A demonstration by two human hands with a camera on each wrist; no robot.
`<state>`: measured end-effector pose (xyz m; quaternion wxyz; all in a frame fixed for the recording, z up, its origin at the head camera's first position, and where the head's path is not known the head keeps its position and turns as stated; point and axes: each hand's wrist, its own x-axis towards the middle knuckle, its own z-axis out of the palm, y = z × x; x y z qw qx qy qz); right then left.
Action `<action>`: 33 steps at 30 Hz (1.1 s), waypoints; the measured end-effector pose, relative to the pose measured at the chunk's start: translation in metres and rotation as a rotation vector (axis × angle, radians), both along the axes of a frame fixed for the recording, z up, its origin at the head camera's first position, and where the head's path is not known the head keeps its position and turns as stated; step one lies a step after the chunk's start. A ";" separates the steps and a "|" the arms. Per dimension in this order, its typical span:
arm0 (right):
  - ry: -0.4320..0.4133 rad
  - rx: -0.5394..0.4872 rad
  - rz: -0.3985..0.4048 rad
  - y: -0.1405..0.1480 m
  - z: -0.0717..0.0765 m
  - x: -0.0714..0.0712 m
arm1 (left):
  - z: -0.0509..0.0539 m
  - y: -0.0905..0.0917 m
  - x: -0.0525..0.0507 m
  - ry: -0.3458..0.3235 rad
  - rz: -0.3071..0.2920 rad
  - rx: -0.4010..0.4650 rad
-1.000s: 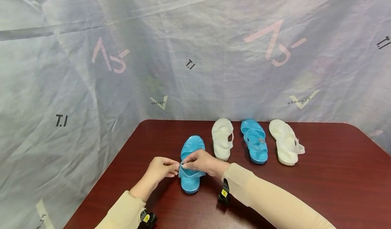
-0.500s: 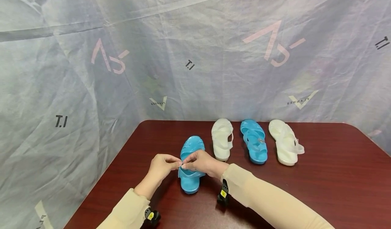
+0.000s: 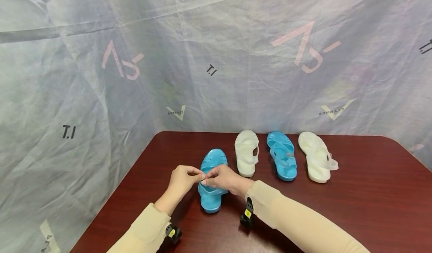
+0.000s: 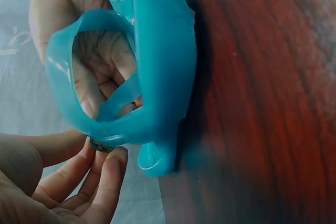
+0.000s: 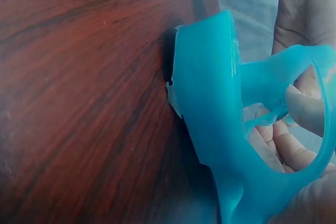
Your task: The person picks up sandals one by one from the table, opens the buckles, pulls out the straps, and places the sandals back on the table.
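A blue jelly sandal point(image 3: 210, 204) lies toe-away on the table, left of the other shoes. At its left side, my left hand point(image 3: 180, 180) pinches the end of the ankle strap between thumb and fingers, beside a small metal buckle point(image 4: 101, 146). Coming across from the right, my right hand point(image 3: 224, 178) pinches the strap at the same spot, its fingertips meeting the left ones. In the left wrist view the strap loop point(image 4: 60, 72) stands raised above the heel point(image 4: 165, 56), with right-hand fingers visible through it. Fingertips partly hide the buckle in the head view.
Behind and to the right stand a white sandal point(image 3: 246, 163), another blue sandal point(image 3: 286, 170) and a second white sandal point(image 3: 318, 170) in a row. They rest on a dark red wooden table point(image 3: 364, 193). A grey printed cloth point(image 3: 236, 95) hangs behind the table's far edge.
My left hand has moved up and to the right, closing in on the right fingertips at the strap. The right hand and the sandals stay nearly where they were.
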<state>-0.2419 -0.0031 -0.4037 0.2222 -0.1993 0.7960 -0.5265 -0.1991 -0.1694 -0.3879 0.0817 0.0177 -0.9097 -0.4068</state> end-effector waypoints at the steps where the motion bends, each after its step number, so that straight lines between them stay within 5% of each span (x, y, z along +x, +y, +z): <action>1: 0.004 -0.002 -0.002 0.000 0.000 0.000 | 0.000 0.001 0.000 0.003 -0.002 -0.002; 33: 0.045 -0.011 -0.001 0.001 -0.001 0.004 | 0.003 0.012 -0.013 0.047 -0.011 -0.035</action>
